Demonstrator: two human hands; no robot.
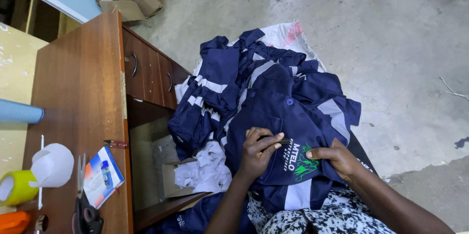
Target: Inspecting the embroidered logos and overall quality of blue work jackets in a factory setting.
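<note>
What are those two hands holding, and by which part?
The left hand pinches a thin dark tool by its near end, against the navy jacket. The right hand presses its fingers on the jacket's green emblem.

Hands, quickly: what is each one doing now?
Left hand: closed on a small dark tool.
Right hand: pinching the navy fabric garment.

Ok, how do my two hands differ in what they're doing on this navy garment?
The left hand is curled around a thin dark tool, its tip by the white lettering; the right hand holds nothing and pinches the cloth beside the green logo. The left hand's fingers bend tightly; the right hand lies flatter. Both rest on the navy garment.
</note>
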